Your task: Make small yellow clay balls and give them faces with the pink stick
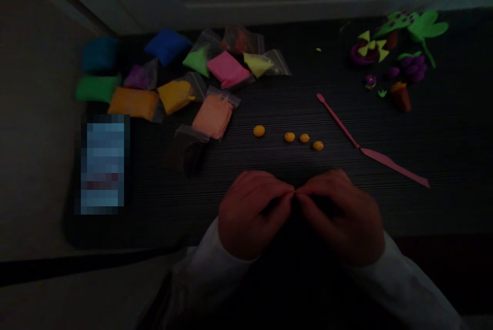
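Observation:
My left hand (256, 212) and my right hand (342, 217) meet at the fingertips, thumb and forefinger pinched on each side. Between them shows a tiny yellowish bit of modelling clay (295, 191), mostly hidden by the fingers. Just beyond the hands, several small yellow clay balls lie in a loose row. The leftmost ball (259, 131) looks plain, while the rightmost ball (318, 146) carries dark specks. To the right of them rests a pink plastic modelling tool (339, 120), with a pink plastic knife (395, 167) touching or close to its lower end.
Bags of coloured clay, among them a pink bag (228, 69), an orange bag (134, 103) and a black bag (185, 149), spread over the left of the dark table (246, 222). A blurred-out phone (103, 163) lies at left. Finished clay pieces, including purple grapes (413, 68), stand back right.

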Available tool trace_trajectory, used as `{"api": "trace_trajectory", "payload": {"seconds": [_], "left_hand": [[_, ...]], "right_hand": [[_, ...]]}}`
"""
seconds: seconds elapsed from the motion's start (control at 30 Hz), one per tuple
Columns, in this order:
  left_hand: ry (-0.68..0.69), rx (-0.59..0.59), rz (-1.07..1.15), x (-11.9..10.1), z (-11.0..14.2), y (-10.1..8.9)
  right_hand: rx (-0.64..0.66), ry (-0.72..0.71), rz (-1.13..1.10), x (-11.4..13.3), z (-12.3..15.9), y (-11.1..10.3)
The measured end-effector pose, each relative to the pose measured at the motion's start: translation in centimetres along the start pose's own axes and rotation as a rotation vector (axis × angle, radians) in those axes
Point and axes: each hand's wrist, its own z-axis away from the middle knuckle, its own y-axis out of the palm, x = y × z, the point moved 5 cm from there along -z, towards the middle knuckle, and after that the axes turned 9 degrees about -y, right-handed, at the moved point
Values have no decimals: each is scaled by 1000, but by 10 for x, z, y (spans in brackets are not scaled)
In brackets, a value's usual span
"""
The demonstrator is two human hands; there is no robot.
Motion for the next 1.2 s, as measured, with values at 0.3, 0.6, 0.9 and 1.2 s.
{"api": "trace_trajectory", "payload": {"seconds": [0.3, 0.6, 0.9, 1.2], "left_hand": [[-48, -26, 33, 4, -4, 1], [-42, -25, 41, 4, -3, 0], [-30, -27, 66, 5, -2, 2], [-28, -14, 95, 3, -1, 0]], "right_hand": [[-144, 111, -198, -4, 11, -9], [-156, 66, -308, -3, 14, -9], [-229, -4, -334, -2, 15, -8], [-80, 30, -96, -3, 10, -6]]}}
